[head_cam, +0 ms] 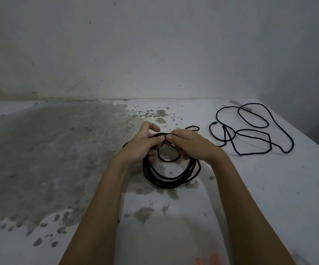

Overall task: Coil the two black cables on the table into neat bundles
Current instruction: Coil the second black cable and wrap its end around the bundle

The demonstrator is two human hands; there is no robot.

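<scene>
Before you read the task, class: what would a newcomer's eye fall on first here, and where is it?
First, the left hand and right hand meeting mid-picture, both pinching the top of a coiled cable. Next, a loose cable sprawled untidily at the far right. A big grey stain spreads over the left side of the table.

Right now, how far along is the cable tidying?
About halfway. The first cable is already wound in rings on the table; the left hand and right hand pinch its top, seemingly securing the bundle. The second cable sprawls loose at the far right, untouched.
</scene>
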